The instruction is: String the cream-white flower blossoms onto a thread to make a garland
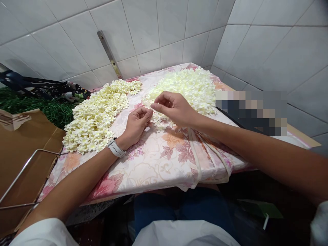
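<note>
My left hand (137,123), with a white watch (116,147) at its wrist, is closed in a pinch just above the cloth. What its fingertips hold, if anything, is too small to make out. Close beside it, my right hand (176,107) is also pinched, thumb against bent fingers, over the near edge of a pile of pale white-yellow flowers (189,85). Whatever sits in that pinch is hidden. Left of my hands lies a second, creamier heap of small five-petalled flowers (89,118).
A floral tablecloth (153,164) covers the table, its bunched edge hanging at the front right. On the left stand a cardboard box (25,147), a metal wire frame (19,177) and green strands (46,106). Tiled walls (169,30) close off the back; a blurred-out patch lies right.
</note>
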A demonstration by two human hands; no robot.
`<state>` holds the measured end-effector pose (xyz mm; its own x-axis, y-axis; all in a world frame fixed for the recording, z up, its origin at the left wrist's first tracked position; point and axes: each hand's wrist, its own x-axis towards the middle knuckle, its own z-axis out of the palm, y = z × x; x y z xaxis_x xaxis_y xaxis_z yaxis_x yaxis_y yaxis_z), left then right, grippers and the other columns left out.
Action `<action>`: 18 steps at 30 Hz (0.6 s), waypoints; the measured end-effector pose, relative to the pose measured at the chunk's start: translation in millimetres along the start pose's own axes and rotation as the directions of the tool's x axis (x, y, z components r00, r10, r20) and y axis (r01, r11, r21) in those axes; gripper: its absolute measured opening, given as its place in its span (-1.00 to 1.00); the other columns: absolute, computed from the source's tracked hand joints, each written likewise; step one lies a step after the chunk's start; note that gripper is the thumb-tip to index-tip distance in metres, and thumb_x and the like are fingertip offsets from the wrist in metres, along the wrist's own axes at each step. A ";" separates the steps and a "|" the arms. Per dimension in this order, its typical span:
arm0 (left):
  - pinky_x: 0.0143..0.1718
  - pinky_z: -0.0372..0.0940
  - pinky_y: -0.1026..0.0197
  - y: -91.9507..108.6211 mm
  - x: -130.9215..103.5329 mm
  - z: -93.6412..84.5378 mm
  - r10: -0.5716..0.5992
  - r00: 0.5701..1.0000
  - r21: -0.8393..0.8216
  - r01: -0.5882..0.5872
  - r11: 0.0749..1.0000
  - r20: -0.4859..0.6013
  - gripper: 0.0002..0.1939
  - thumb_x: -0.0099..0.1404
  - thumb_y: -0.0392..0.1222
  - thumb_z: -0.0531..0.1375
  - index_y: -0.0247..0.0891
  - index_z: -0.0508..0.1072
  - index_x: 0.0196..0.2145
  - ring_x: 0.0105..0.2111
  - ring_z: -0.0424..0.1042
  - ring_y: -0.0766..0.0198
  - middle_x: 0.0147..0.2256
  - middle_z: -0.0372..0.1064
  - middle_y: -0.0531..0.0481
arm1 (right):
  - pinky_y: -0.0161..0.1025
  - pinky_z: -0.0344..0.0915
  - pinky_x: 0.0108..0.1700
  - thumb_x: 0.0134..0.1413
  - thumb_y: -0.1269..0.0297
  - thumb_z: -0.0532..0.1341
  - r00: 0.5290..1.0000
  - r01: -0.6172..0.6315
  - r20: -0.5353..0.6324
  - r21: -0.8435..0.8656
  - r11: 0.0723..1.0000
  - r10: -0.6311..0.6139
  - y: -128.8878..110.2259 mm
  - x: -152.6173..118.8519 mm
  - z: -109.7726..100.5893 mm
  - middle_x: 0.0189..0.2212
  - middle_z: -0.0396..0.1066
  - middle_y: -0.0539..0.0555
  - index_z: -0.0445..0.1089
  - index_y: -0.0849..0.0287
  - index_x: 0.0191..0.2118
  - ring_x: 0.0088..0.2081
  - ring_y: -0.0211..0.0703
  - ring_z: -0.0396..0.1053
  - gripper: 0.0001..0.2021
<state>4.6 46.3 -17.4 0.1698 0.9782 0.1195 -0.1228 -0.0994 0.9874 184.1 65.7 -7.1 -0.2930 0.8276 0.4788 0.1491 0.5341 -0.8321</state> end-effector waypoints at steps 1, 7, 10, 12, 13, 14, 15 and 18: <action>-0.59 0.27 0.41 -0.4 0.1 -0.4 0.006 1.000 0.007 -0.006 1.000 -0.001 -0.54 -0.01 0.11 0.48 -0.28 0.41 -0.46 -0.63 0.25 0.51 -0.56 0.26 0.17 | -0.30 0.07 -0.43 0.07 0.03 0.37 0.998 -0.001 0.067 0.006 1.000 0.001 -0.1 -1.0 1.1 -0.55 0.26 -0.07 0.42 0.23 -0.32 -0.49 -0.33 0.15 -0.67; -0.65 0.21 0.41 -2.5 -0.1 -1.6 -0.005 1.000 -0.019 0.005 1.000 0.029 -0.54 0.00 0.13 0.47 -0.26 0.40 -0.46 -0.67 0.28 0.47 -0.64 0.28 0.17 | -0.32 0.09 -0.44 -0.15 -0.04 0.46 0.975 -0.055 0.219 0.143 0.988 0.022 -1.4 -2.7 7.0 -0.57 0.28 -0.07 0.31 0.22 -0.49 -0.50 -0.34 0.17 -0.55; -0.54 0.32 0.39 -2.6 0.2 -0.6 0.009 0.999 -0.068 -0.006 0.998 0.047 -0.56 0.01 0.13 0.46 -0.27 0.45 -0.40 -0.60 0.34 0.47 -0.54 0.37 0.14 | -0.33 0.08 -0.47 -0.17 0.01 0.48 0.980 -0.114 0.185 0.191 0.975 0.078 -1.8 -1.1 5.2 -0.59 0.26 -0.08 0.31 0.22 -0.49 -0.52 -0.35 0.15 -0.57; -0.48 0.36 0.40 -1.9 0.6 -0.4 0.002 0.997 -0.075 0.004 0.997 0.074 -0.57 0.02 0.10 0.47 -0.28 0.50 -0.35 -0.54 0.37 0.47 -0.48 0.41 0.11 | -0.33 0.06 -0.48 -0.18 0.04 0.49 0.979 -0.154 0.165 0.207 0.966 0.120 -0.7 -0.1 3.5 -0.59 0.26 -0.08 0.32 0.23 -0.48 -0.53 -0.36 0.14 -0.58; -0.45 0.36 0.40 -1.5 0.7 -0.5 -0.011 0.996 -0.074 0.018 0.997 0.084 -0.58 0.02 0.07 0.48 -0.29 0.52 -0.34 -0.52 0.39 0.47 -0.46 0.43 0.10 | -0.33 0.06 -0.49 -0.18 0.04 0.49 0.977 -0.171 0.164 0.215 0.961 0.138 0.1 0.1 3.0 -0.59 0.26 -0.07 0.33 0.23 -0.47 -0.53 -0.36 0.14 -0.58; -0.43 0.37 0.40 -1.0 0.9 -0.6 -0.028 0.996 -0.075 0.034 0.997 0.089 -0.59 0.01 0.03 0.49 -0.30 0.53 -0.33 -0.50 0.40 0.47 -0.44 0.44 0.09 | -0.33 0.06 -0.49 -0.18 0.04 0.49 0.975 -0.184 0.165 0.221 0.958 0.149 1.0 0.2 2.7 -0.60 0.26 -0.07 0.34 0.24 -0.47 -0.54 -0.37 0.14 -0.58; -0.41 0.37 0.40 -0.5 0.9 -0.8 -0.044 0.995 -0.075 0.051 0.996 0.090 -0.60 0.00 0.00 0.50 -0.30 0.53 -0.33 -0.48 0.41 0.47 -0.43 0.44 0.09 | -0.33 0.06 -0.49 -0.17 0.03 0.48 0.974 -0.189 0.165 0.223 0.956 0.154 1.7 0.2 2.7 -0.60 0.27 -0.07 0.35 0.24 -0.46 -0.54 -0.37 0.14 -0.59; -0.40 0.37 0.39 0.3 0.4 -0.9 -0.064 0.994 -0.056 0.069 0.996 0.088 -0.61 -0.01 -0.03 0.51 -0.32 0.53 -0.34 -0.47 0.41 0.45 -0.44 0.45 0.08 | -0.32 0.06 -0.49 -0.10 0.02 0.45 0.976 -0.181 0.161 0.208 0.961 0.149 1.7 -0.4 3.3 -0.60 0.30 -0.04 0.41 0.27 -0.43 -0.53 -0.35 0.15 -0.61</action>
<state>3.8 46.9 -17.2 0.2625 0.9627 0.0650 -0.1659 -0.0213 0.9859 181.3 65.7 -9.7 -0.4153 0.8594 0.2983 -0.0002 0.3278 -0.9447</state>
